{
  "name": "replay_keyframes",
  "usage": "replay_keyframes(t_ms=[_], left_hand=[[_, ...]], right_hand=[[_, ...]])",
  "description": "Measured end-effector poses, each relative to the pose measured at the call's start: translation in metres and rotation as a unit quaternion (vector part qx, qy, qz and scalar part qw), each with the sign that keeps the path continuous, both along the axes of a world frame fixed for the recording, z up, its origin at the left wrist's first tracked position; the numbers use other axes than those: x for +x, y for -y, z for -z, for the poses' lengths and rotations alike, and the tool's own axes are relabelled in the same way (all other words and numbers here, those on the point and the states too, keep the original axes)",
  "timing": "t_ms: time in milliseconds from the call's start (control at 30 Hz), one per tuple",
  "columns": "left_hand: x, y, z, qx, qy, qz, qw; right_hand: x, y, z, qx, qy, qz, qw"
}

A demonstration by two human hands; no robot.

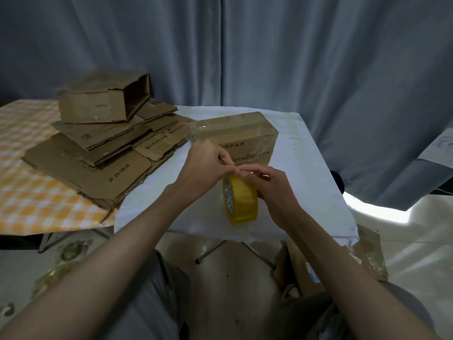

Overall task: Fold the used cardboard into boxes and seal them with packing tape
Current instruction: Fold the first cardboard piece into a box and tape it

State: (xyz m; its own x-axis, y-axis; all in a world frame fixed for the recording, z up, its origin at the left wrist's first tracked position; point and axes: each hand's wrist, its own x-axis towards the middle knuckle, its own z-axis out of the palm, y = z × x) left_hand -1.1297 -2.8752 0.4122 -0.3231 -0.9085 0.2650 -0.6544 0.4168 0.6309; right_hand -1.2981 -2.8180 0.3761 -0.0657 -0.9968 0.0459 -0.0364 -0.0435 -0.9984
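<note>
A yellow roll of packing tape [241, 201] stands on edge above the white-covered table [306, 182]. My right hand [270, 190] grips the roll from the right side. My left hand [208, 165] pinches the tape's loose end at the top of the roll, fingertips meeting those of the right hand. Behind both hands lies a folded, closed cardboard box [235, 136] with shiny clear tape across its top and front.
A stack of flattened cardboard [98, 163] lies on the orange checked cloth [31, 200] at left, with an open-ended folded box [103, 99] on top. Grey curtains hang behind. Crumpled tape scraps [370, 256] and cardboard lie on the floor beside my knees.
</note>
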Motion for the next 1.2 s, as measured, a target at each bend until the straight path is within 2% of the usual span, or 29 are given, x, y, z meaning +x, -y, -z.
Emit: replay_keyframes(t_ms=[100,200,267,333,433,600,733,833,967,1133,1200], left_hand=[[-0.007,-0.003,0.000,-0.024,0.013,-0.005,1.000],[-0.011,-0.007,0.001,-0.041,0.017,-0.016,0.999],[-0.011,-0.008,0.002,-0.053,0.023,-0.020,0.998],[-0.010,-0.010,0.002,-0.067,0.036,-0.034,0.997],[-0.010,-0.015,-0.004,-0.082,0.055,-0.039,0.994],[-0.017,-0.017,-0.028,-0.141,0.023,-0.003,0.990],[-0.021,-0.007,-0.039,-0.092,-0.003,-0.023,0.995],[-0.031,0.000,-0.036,-0.022,0.019,-0.008,1.000],[-0.049,0.004,-0.028,0.020,0.085,0.034,0.996],[-0.062,0.006,-0.018,-0.011,0.145,0.035,0.989],[-0.061,0.008,-0.015,-0.044,0.130,0.025,0.990]], right_hand=[[0.007,-0.005,0.000,0.001,0.016,0.036,0.999],[0.018,-0.009,0.001,-0.002,-0.013,0.050,0.999],[0.018,-0.011,0.005,0.058,-0.023,0.078,0.995],[0.012,-0.015,0.011,0.095,-0.008,0.065,0.993],[0.013,-0.023,0.020,0.062,-0.025,0.001,0.998],[0.009,-0.021,0.004,0.031,0.041,0.056,0.997],[-0.006,-0.029,0.000,-0.013,0.029,0.039,0.999],[-0.016,-0.037,0.001,-0.039,0.004,0.020,0.999],[-0.034,-0.043,-0.002,-0.065,-0.059,0.003,0.996],[-0.071,-0.037,-0.004,-0.115,-0.274,0.025,0.954],[-0.087,-0.027,-0.003,-0.121,-0.335,0.046,0.933]])
